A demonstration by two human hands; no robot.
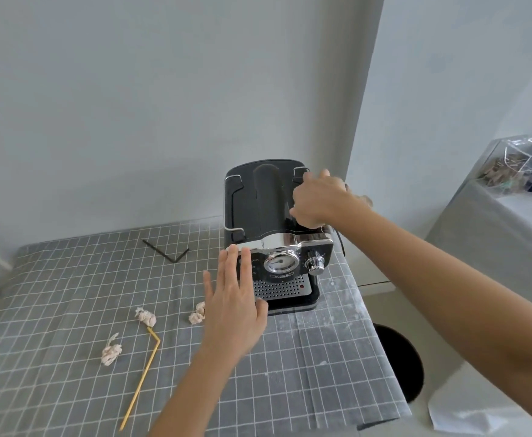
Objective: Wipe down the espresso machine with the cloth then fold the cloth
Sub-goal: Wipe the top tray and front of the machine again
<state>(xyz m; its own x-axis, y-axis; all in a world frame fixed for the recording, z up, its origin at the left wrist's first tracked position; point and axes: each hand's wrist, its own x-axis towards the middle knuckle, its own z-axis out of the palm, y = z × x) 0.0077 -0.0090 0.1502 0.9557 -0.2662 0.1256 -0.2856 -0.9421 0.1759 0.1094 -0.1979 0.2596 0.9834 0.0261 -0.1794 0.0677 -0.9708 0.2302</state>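
The black and chrome espresso machine (pixel 268 216) stands at the table's far right corner, its front with gauge and knob facing me. My left hand (pixel 234 307) lies flat with fingers spread against the machine's front left side and holds nothing. My right hand (pixel 318 200) is curled over the top right edge of the machine. A blurred pale bit of the cloth (pixel 365 200) shows just past its knuckles. The rest of the cloth is hidden under the hand.
The table (pixel 321 373) wears a grey cloth with a white grid. On it lie a black hex key (pixel 167 250), three crumpled paper bits (pixel 146 316), and a yellow bent straw (pixel 141 383). A black round bin (pixel 403 364) stands right of the table, a clear box (pixel 517 165) further right.
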